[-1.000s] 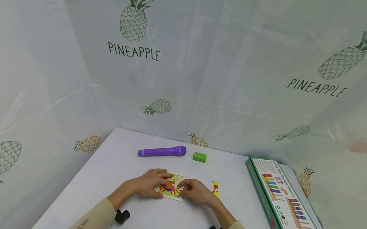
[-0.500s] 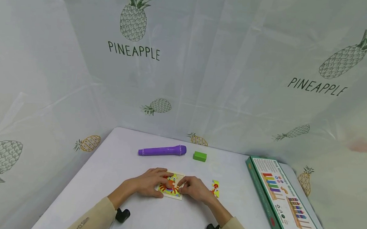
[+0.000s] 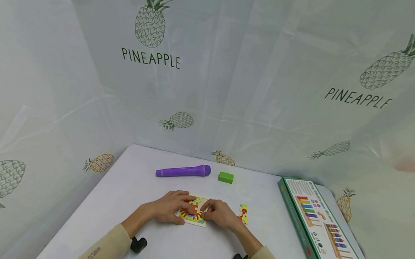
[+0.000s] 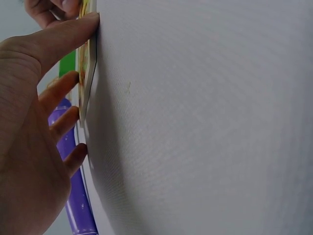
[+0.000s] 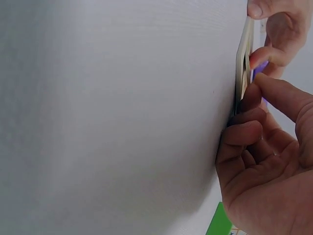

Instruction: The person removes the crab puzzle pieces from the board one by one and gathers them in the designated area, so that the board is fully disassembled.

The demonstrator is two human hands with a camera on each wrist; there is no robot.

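Observation:
A small square jigsaw puzzle with a red crab picture in a pale frame lies on the white table. My left hand holds it from the left, fingers spread over the picture and thumb at the near edge. In the left wrist view the thumb and fingertips touch the puzzle's rim. At the right side my right hand pinches a puzzle piece, mostly hidden by the fingers. The right wrist view shows its thumb and index finger meeting at the frame's edge. Another yellow and red loose piece lies just beyond the right hand.
A purple microphone-shaped stick and a green block lie farther back. At the right edge rests a green and white game box. A pineapple-print sheet hangs behind the table.
Over the first half second the right hand shifts slightly away from the body along the puzzle's right side. Since then it has barely moved. The left hand stays in place.

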